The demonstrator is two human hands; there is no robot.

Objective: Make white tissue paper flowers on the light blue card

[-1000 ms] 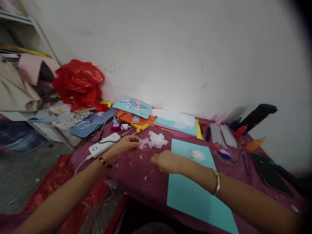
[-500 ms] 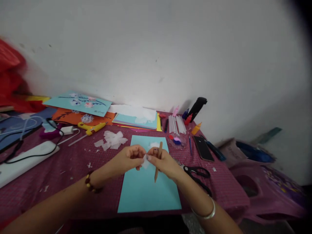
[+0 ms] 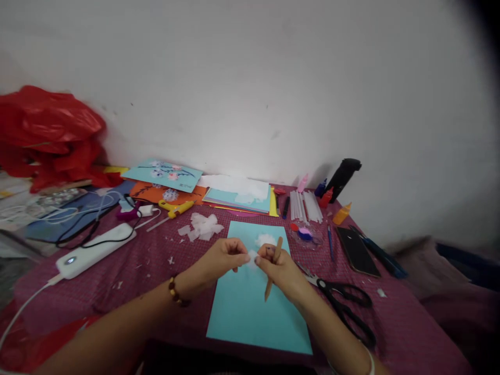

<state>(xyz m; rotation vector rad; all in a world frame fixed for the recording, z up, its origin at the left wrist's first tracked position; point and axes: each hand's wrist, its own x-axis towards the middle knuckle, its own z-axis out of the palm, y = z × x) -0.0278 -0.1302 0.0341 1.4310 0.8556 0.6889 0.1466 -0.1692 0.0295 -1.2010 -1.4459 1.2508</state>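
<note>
Maroon checked cloth (image 3: 156,265) covers the table. Above it, a small white tissue-paper piece (image 3: 253,257) is pinched between the left hand (image 3: 224,258) at nine o'clock and the right hand (image 3: 283,271) at three. The right also grips a slim tan wooden stick (image 3: 269,289), long axis one-to-seven o'clock. Beneath lies a turquoise paper sheet (image 3: 250,317); toward ten, a flower-painted card (image 3: 163,175) bears illegibly small writing.

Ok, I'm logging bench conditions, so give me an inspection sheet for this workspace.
Surface: purple cloth with white scraps.
Job's things: small white piece; wooden stick; turquoise sheet beneath, bearing white clump.
Clutter: scissors right; yellow glue gun and white paper pile left.
Hands: left hand and right hand pinch the piece; right also holds the stick.
Cables: white cable from long white device; black cable across it.
Surroundings: white wall behind, red plastic bag far left.
</note>
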